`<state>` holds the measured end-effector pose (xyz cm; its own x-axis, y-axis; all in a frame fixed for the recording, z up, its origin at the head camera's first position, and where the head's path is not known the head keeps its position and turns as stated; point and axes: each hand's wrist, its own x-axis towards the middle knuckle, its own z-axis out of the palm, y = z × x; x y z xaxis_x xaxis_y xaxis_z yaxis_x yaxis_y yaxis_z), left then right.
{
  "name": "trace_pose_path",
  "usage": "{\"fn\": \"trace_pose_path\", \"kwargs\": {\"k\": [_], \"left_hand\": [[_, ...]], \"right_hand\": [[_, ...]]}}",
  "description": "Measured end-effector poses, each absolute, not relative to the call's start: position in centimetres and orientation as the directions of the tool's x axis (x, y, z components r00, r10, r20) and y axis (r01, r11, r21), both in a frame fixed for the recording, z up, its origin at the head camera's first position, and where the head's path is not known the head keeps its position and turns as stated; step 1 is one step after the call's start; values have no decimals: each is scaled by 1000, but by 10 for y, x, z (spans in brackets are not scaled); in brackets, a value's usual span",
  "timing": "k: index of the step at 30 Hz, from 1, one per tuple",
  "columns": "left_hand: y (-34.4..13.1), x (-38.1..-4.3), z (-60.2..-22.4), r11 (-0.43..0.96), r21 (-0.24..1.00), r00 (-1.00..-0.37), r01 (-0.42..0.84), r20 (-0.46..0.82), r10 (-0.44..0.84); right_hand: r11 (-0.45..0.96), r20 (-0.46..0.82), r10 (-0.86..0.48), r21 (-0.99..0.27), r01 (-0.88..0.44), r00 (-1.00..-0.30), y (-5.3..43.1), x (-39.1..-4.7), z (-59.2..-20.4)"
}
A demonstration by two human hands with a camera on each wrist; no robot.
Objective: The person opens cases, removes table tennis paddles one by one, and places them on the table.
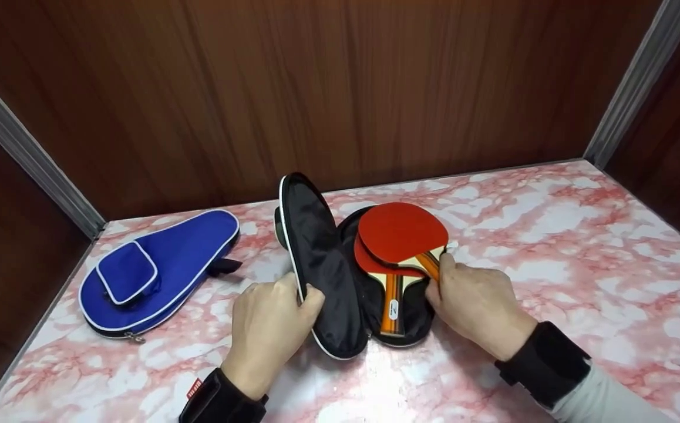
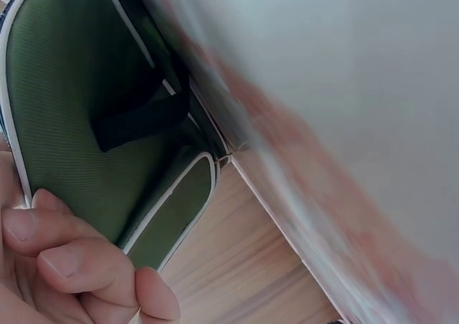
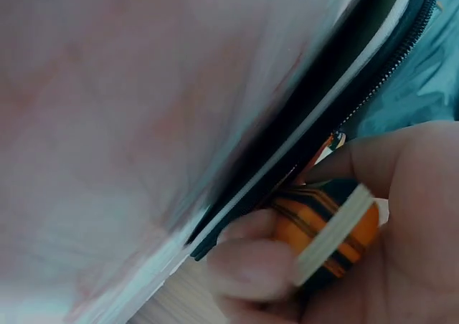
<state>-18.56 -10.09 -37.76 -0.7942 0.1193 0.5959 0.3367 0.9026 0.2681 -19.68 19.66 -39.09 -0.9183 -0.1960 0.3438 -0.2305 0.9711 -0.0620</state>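
My left hand (image 1: 272, 329) grips the raised lid of an unzipped paddle case (image 1: 322, 276), thumb on its black lining. In the left wrist view, curled fingers press the lid's green outside (image 2: 72, 109), near a black strap (image 2: 143, 120). A red table tennis paddle (image 1: 404, 232) lies over the case's lower half, and my right hand (image 1: 475, 299) holds its striped handle. The right wrist view shows the handle's end (image 3: 330, 231) between thumb and fingers. Beneath it, a second red paddle (image 1: 393, 305) lies in the case, its blade partly covered by the first.
To the left lies a zipped blue paddle case (image 1: 181, 258) with white piping, a small pocket (image 1: 128, 273) and a black strap (image 1: 224, 267). The red-and-white marbled table (image 1: 575, 247) meets a brown wood-grain panel (image 1: 340, 94) at the back.
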Motion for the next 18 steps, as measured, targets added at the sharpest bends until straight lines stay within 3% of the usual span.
{"fn": "trace_pose_path", "kwargs": {"k": [18], "left_hand": [[-99,-184,-376,898,277,-806,343,578,129]], "right_hand": [[963,388,-223,-57,-264,-894,204,-197,-388]]}}
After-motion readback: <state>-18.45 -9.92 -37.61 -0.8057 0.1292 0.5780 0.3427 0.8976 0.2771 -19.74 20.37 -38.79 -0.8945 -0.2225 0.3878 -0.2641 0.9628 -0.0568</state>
